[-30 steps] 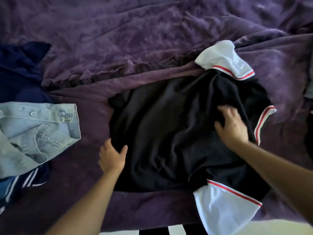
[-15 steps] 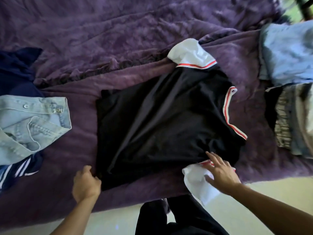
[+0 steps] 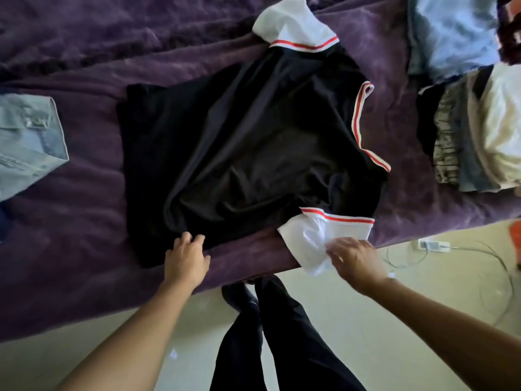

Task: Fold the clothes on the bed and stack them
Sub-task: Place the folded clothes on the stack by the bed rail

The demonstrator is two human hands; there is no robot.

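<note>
A black shirt point(image 3: 239, 148) with white sleeves and red-and-white trim lies spread on the purple bedspread point(image 3: 84, 207). Its far sleeve point(image 3: 293, 26) points away from me, and its near sleeve point(image 3: 310, 235) hangs at the bed's front edge. My left hand point(image 3: 186, 259) rests at the shirt's near hem, fingers touching the black cloth. My right hand point(image 3: 355, 259) pinches the white cloth of the near sleeve. A stack of folded clothes point(image 3: 476, 128) sits on the bed at the right.
A light denim garment point(image 3: 25, 139) lies at the left edge of the bed. A pale blue garment point(image 3: 451, 32) lies at the top right. Below the bed edge are my dark-trousered legs point(image 3: 267, 334), a pale floor and a cable with a charger point(image 3: 431, 245).
The view has swung right and down. My left hand moved right along the near hem. My right hand went from the shirt's body to the near sleeve and took hold of it.
</note>
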